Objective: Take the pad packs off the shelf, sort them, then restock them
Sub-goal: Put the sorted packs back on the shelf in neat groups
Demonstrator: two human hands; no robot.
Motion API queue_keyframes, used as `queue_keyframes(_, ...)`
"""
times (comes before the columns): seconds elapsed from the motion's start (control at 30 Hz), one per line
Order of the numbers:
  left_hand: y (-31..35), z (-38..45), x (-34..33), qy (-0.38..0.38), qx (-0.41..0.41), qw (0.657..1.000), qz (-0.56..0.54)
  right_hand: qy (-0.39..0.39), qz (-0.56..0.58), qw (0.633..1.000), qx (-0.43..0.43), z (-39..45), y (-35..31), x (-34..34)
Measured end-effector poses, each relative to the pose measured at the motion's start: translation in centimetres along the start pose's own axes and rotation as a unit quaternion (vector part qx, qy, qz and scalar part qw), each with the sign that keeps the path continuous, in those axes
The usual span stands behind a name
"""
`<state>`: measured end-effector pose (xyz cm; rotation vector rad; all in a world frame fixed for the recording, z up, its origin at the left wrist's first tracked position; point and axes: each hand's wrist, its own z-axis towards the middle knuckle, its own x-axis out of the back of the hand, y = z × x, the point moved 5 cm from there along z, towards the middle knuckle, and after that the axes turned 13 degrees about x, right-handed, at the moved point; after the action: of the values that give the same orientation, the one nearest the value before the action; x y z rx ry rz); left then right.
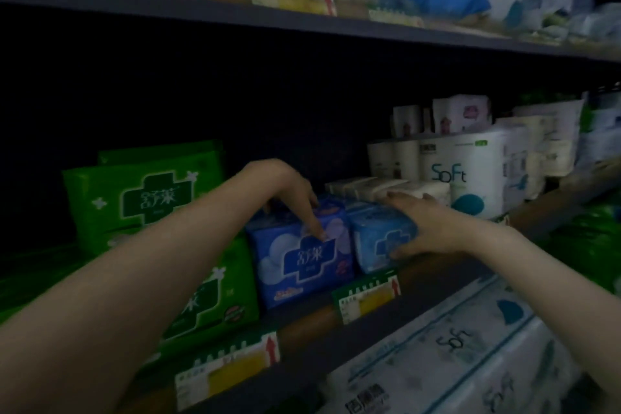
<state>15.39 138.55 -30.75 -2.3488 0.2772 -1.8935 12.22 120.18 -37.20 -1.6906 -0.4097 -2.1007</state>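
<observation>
On the middle shelf (302, 316) stand a dark blue pad pack (302, 265) and, to its right, a light blue pad pack (376, 239). My left hand (295, 195) reaches over the top of the dark blue pack, fingers curled down its front and thumb behind. My right hand (420, 225) grips the light blue pack from the right side, fingers over its top and thumb under its front. Green pad packs (141, 202) stand to the left, one more green pack (221, 296) lower at the front.
White tissue packs (379, 186) lie behind the blue packs. Soft toilet roll packs (470, 171) fill the right of the shelf. Price tags (366, 296) hang on the shelf edge. More Soft packs (453, 346) sit on the shelf below, other goods on the shelf above (302, 20).
</observation>
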Motion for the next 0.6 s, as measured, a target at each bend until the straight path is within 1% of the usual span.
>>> queue_keyframes(0.07,0.5,1.5,1.0,-0.045,0.008,0.999,-0.026,-0.082,-0.049,0.995,-0.014,1.6,0.7,0.4)
queue_keyframes(0.17,1.0,2.3,1.8,-0.089,-0.006,0.996,-0.003,-0.222,-0.044,0.972,-0.07,3.5,0.5,1.1)
queue_keyframes(0.23,1.4,2.7,1.8,-0.114,-0.021,0.993,0.027,-0.255,-0.081,0.96,-0.077,4.5,0.5,1.3)
queue_keyframes(0.3,1.7,2.9,2.3,-0.134,-0.028,0.99,0.034,-0.25,-0.109,0.96,-0.061,5.1,0.5,1.7)
queue_keyframes(0.37,2.2,2.7,2.9,-0.145,-0.026,0.989,0.024,-0.216,-0.092,0.971,-0.039,4.9,0.9,1.6)
queue_keyframes(0.5,4.0,2.8,3.4,-0.124,0.002,0.992,0.037,-0.125,-0.043,0.991,0.024,3.7,2.2,0.8)
queue_keyframes(0.6,4.6,2.7,3.0,-0.103,0.043,0.991,0.071,-0.109,-0.041,0.99,0.08,4.1,2.4,1.2)
